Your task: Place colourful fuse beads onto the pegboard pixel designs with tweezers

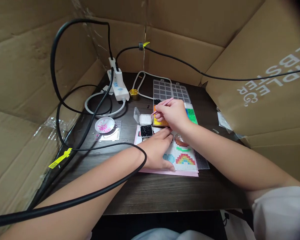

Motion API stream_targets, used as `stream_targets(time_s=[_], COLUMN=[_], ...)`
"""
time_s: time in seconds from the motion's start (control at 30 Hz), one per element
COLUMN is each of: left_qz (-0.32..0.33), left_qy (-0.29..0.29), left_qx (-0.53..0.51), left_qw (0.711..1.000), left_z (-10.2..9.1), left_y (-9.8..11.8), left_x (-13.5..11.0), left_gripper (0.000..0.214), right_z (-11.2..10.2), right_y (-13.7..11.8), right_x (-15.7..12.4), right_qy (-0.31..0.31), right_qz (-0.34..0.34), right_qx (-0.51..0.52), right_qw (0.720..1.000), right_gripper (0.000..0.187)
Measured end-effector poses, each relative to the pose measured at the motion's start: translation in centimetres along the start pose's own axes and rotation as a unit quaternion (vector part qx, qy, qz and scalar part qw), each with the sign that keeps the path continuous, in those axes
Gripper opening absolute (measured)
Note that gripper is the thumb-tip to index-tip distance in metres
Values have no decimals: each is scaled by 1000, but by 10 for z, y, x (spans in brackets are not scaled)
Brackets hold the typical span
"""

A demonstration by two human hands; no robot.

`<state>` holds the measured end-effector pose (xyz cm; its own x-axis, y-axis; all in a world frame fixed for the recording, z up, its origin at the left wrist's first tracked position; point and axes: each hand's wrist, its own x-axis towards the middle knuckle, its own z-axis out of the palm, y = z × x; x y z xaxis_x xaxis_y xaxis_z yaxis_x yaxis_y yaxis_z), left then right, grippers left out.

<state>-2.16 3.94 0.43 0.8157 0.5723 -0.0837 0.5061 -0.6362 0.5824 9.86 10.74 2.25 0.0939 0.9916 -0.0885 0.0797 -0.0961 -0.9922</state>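
Observation:
My right hand (175, 113) pinches slim pink tweezers (168, 101), their tip at the edge of a small clear box (145, 119) of white beads with its lid standing up. Under that hand lies a compartment case (192, 116) of coloured beads, partly hidden by it. My left hand (158, 146) rests flat with fingers spread on a pattern sheet (178, 164) with pixel pictures, including a rainbow. Beside its wrist sits a small box of black beads (146, 131) on the sheet's upper left corner.
A white dish (104, 125) of pink beads stands on a clear pegboard (117, 133) to the left. Behind are a power strip (120, 87) and a small gold cup (133, 93). A black cable (100, 195) loops across the foreground. Cardboard walls (180, 50) enclose the table.

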Motion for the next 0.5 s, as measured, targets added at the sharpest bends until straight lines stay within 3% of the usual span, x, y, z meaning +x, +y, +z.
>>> stream_targets(time_s=[0.17,0.5], left_qz=[11,3], left_qy=[20,6], left_qx=[-25,3], left_qw=[999,1000], left_z=[2,1], left_y=[-1,-1], left_x=[0,1], left_gripper=[104,104], right_z=[1,-6], right_y=[2,1], right_x=[-3,-3], right_qy=[-12,6], right_qz=[13,4], right_qx=[-20,-43], right_qw=[1000,999], right_gripper=[20,21])
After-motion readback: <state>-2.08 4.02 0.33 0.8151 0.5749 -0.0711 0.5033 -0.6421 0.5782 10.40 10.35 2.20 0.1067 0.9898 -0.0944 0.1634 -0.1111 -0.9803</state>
